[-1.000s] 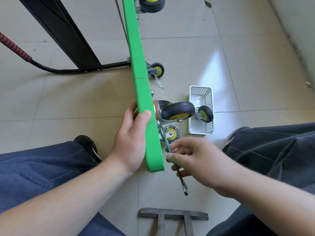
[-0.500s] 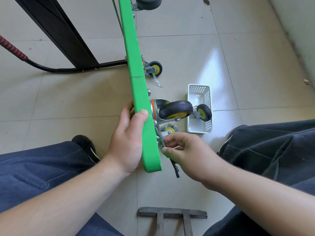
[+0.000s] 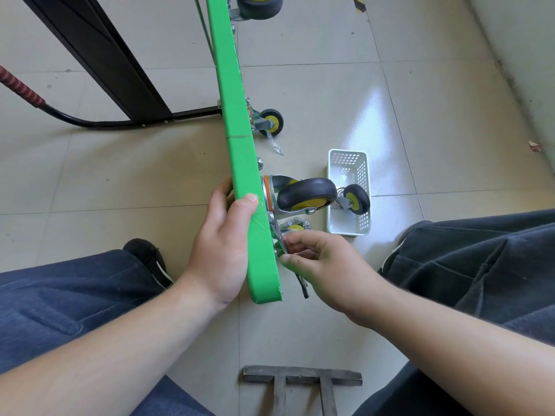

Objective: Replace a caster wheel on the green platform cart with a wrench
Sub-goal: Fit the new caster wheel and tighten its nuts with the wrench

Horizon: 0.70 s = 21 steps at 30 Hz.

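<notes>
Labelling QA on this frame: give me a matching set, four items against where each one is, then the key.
Items:
1. wrench
2. loose caster
3. left hand
4. metal T-frame

Places:
A. in the white basket
B. gripping the green platform edge
C. on the floor at the bottom of the view
D. pinched by the right hand under the mounted caster

Pairs: 1-D, 2-A, 3-B, 4-C

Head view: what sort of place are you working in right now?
Probably an indoor workshop or storage corner, worked on the floor: glossy beige floor tiles, a green platform cart tipped on edge, a white basket holding a spare caster, and a plain wall alongside.
</notes>
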{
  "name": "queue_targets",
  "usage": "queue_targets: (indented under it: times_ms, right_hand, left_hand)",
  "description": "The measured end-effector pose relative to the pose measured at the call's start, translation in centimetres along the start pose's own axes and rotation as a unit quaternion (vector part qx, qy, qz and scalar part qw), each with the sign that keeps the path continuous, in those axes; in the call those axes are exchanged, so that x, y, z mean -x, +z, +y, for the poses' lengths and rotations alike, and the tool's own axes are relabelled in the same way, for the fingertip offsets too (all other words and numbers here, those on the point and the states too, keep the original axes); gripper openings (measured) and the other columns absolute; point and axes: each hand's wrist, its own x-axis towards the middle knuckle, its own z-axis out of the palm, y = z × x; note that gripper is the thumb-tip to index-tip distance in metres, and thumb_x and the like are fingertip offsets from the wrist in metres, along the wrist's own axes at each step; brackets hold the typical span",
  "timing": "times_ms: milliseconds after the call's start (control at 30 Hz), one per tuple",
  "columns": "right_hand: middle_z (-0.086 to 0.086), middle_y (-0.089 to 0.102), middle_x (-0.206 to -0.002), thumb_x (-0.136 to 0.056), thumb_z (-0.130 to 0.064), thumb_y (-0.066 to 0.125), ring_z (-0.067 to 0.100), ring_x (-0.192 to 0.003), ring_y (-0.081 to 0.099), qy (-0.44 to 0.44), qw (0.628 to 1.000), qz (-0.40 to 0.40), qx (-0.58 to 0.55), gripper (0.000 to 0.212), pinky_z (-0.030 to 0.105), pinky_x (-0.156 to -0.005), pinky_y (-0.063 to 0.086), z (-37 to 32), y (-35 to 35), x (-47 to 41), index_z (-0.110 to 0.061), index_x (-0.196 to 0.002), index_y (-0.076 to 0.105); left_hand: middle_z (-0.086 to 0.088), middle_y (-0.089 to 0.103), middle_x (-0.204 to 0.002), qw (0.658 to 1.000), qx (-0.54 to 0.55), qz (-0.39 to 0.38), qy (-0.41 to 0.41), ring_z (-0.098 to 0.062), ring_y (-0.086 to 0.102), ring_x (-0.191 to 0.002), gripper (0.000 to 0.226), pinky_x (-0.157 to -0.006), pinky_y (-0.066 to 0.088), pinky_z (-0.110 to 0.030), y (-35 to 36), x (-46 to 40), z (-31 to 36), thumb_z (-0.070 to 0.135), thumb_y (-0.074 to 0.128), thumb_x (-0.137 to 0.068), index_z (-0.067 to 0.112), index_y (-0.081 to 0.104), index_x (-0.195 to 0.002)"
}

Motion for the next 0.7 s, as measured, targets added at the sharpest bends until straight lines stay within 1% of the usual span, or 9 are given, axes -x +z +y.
queue_targets:
  times_ms: [33,100,133,200,267,333,467,600,700]
  right_hand:
    - [0.008,0.072,-0.105,-0.098,-0.015,0.068,0.031,-0.080,0.060,0.002,1.000,-0.003,0.004,0.014,0.067,-0.088,0.051,-0.1,-0.1,0.1,-0.024,-0.104,0.076]
    - [0.008,0.072,-0.103,-0.099,-0.015,0.067,0.024,-0.079,0.059,0.006,1.000,-0.012,0.006,0.015,0.065,-0.085,0.054,-0.3,-0.3,0.5,-0.024,-0.103,0.077]
    - [0.008,0.072,-0.101,-0.099,-0.014,0.066,0.023,-0.078,0.059,0.006,1.000,-0.015,0.006,0.014,0.064,-0.085,0.054,-0.4,-0.3,0.7,-0.023,-0.102,0.077]
    - [0.004,0.072,-0.094,-0.098,-0.015,0.068,0.018,-0.077,0.060,0.009,1.000,-0.021,0.005,0.012,0.058,-0.091,0.054,-0.6,-0.3,1.1,-0.022,-0.100,0.078]
    - [-0.003,0.068,-0.087,-0.098,-0.016,0.069,0.015,-0.077,0.059,0.018,0.999,-0.029,0.000,0.012,0.055,-0.093,0.053,-0.9,-0.3,1.5,-0.023,-0.098,0.078]
    - [-0.006,0.065,-0.083,-0.098,-0.018,0.069,0.014,-0.076,0.060,0.029,0.999,-0.037,-0.008,0.011,0.054,-0.091,0.056,-1.3,-0.4,2.0,-0.023,-0.097,0.079]
    - [0.003,0.061,-0.077,-0.097,-0.014,0.070,0.017,-0.070,0.060,0.058,0.996,-0.048,-0.038,0.010,0.052,-0.084,0.061,-2.7,-0.6,2.9,-0.010,-0.092,0.078]
    - [0.017,0.060,-0.081,-0.093,-0.009,0.071,0.022,-0.066,0.059,0.117,0.985,-0.060,-0.112,0.019,0.036,-0.068,0.059,-4.8,-1.4,3.6,0.011,-0.094,0.071]
    - [0.016,0.066,-0.078,-0.092,-0.007,0.072,0.022,-0.063,0.060,0.158,0.974,-0.075,-0.147,0.025,0.029,-0.059,0.058,-6.2,-2.1,3.8,0.016,-0.100,0.069]
  left_hand:
    - [-0.029,0.063,-0.118,1.000,0.001,0.001,-0.001,-0.031,0.063,-0.095,0.050,-0.093,0.051,-0.066,0.0,0.0,0.0,0.045,0.058,-0.084,0.023,0.060,-0.129]
    - [-0.027,0.064,-0.118,1.000,-0.001,0.003,-0.002,-0.034,0.065,-0.096,0.053,-0.093,0.051,-0.065,0.0,0.0,0.1,0.047,0.061,-0.081,0.024,0.060,-0.129]
    - [-0.025,0.066,-0.118,1.000,-0.005,0.004,-0.003,-0.038,0.067,-0.100,0.058,-0.095,0.050,-0.065,0.0,0.0,0.1,0.051,0.062,-0.078,0.025,0.060,-0.129]
    - [-0.022,0.068,-0.118,1.000,-0.009,0.006,-0.004,-0.046,0.064,-0.109,0.065,-0.100,0.048,-0.068,0.0,0.1,0.1,0.058,0.061,-0.073,0.026,0.061,-0.130]
    - [-0.021,0.069,-0.117,1.000,-0.011,0.007,0.001,-0.047,0.062,-0.111,0.068,-0.101,0.047,-0.068,-0.1,0.1,0.1,0.059,0.060,-0.071,0.025,0.061,-0.130]
    - [-0.020,0.070,-0.117,1.000,-0.010,0.006,0.005,-0.045,0.063,-0.112,0.069,-0.102,0.048,-0.066,-0.1,0.0,0.0,0.059,0.060,-0.071,0.025,0.061,-0.131]
    - [-0.016,0.071,-0.117,1.000,-0.012,0.002,0.004,-0.043,0.064,-0.113,0.068,-0.103,0.048,-0.065,-0.1,0.0,0.0,0.060,0.060,-0.071,0.027,0.061,-0.131]
    - [-0.013,0.072,-0.117,1.000,-0.019,0.008,0.002,-0.042,0.064,-0.115,0.065,-0.103,0.048,-0.066,-0.1,-0.2,-0.2,0.060,0.060,-0.072,0.029,0.061,-0.130]
    - [-0.017,0.071,-0.118,1.000,-0.017,0.007,0.005,-0.045,0.064,-0.113,0.063,-0.100,0.050,-0.066,0.0,-0.1,-0.1,0.060,0.060,-0.073,0.030,0.062,-0.128]
